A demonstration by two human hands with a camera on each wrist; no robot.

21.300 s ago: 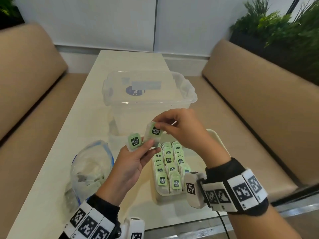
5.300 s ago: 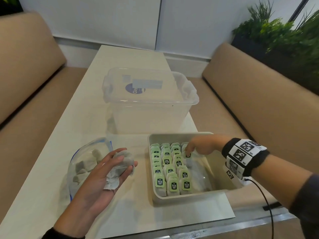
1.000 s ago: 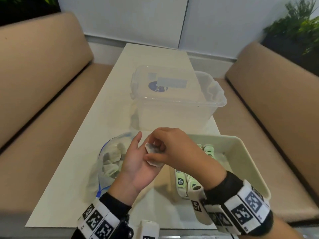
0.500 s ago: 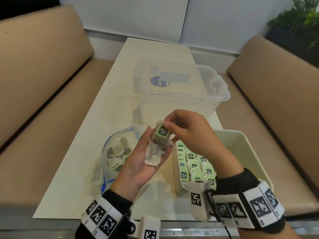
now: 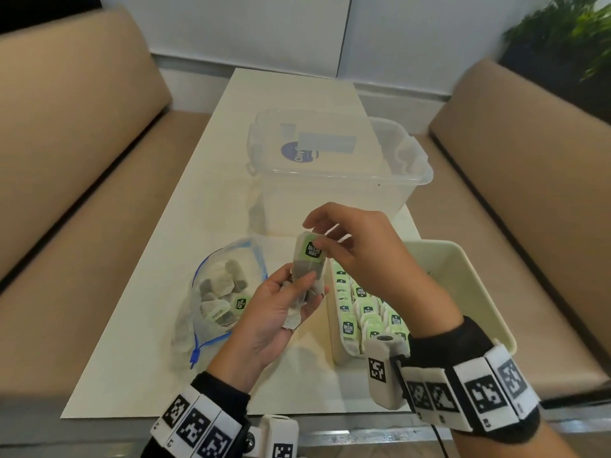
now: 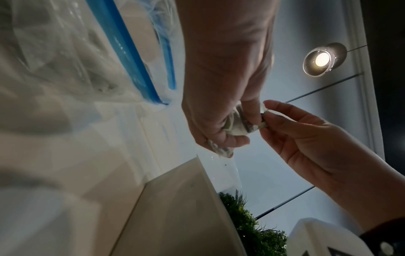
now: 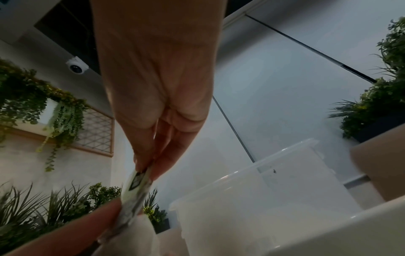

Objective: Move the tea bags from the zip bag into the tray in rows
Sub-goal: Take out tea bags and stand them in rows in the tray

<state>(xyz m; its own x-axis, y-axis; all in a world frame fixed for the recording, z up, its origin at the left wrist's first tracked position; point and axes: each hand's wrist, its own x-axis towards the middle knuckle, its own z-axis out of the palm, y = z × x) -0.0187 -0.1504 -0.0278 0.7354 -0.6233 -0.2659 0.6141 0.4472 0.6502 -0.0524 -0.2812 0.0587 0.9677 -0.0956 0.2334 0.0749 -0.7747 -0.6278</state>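
My left hand (image 5: 281,309) holds a small bunch of tea bags (image 5: 302,292) above the table, thumb pressed on them. My right hand (image 5: 350,249) pinches the green-tagged top of one tea bag (image 5: 310,251) from that bunch; the same pinch shows in the right wrist view (image 7: 140,176) and the left wrist view (image 6: 252,121). The open zip bag (image 5: 218,292) with blue seal lies at the left and holds several tea bags. The cream tray (image 5: 469,292) at the right holds rows of green-tagged tea bags (image 5: 360,312) along its left side.
A clear lidded plastic box (image 5: 334,170) stands behind the hands on the pale table (image 5: 185,200). Tan benches (image 5: 76,133) run along both sides. Plants (image 5: 568,38) stand at the far right.
My right hand has drawn one tagged tea bag up from the bunch in my left hand. The view has shifted slightly; the tray and zip bag lie where they were.
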